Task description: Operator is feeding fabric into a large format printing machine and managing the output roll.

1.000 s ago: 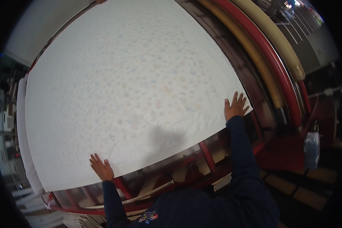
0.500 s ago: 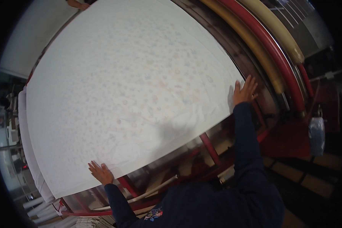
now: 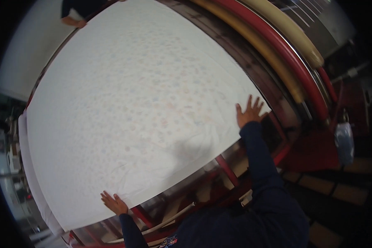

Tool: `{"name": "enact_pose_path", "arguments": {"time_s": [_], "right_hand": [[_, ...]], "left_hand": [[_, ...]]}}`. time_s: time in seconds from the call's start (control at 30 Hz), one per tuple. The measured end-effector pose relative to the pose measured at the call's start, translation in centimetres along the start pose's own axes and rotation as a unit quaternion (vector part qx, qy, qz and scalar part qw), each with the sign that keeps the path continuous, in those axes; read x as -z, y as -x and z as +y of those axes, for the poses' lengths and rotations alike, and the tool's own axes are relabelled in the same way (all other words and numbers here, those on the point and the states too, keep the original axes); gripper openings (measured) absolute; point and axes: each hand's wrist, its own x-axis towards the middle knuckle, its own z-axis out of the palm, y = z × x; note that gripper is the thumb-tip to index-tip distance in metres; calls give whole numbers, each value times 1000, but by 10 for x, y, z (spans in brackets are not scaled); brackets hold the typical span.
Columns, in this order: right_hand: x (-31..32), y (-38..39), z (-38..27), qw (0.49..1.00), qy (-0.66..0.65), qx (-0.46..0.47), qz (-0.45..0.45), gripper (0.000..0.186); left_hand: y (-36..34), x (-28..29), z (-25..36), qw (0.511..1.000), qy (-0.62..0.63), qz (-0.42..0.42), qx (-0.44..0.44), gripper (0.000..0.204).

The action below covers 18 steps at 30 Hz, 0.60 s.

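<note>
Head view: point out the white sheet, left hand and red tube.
White sheet [image 3: 138,97]: head view, middle of its upper face.
Left hand [image 3: 116,205]: head view, back of the hand.
Red tube [image 3: 281,44]: head view, midway along its visible length.

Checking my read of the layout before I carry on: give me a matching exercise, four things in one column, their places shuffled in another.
Things:
1. Left hand
2. Right hand
3. Co-worker's hand
4. Red roll

Places:
A. Between a brown roll and a tan roll
B. Near edge of the white sheet, by its right corner
C. Far left edge of the sheet
D. Near edge of the sheet, toward its left

Pairs: 1-D, 2-B, 3-C, 4-A
</note>
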Motion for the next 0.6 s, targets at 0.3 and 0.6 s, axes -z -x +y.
{"name": "enact_pose_path", "arguments": {"time_s": [0.3, 0.6], "right_hand": [[-5, -5, 5, 1000, -15, -3, -18, 82], [-3, -8, 8, 1000, -17, -4, -26, 83]], "left_hand": [[-3, -3, 1, 999, -39, -13, -1, 61], [-1, -4, 6, 999, -33, -10, 9, 62]]}}
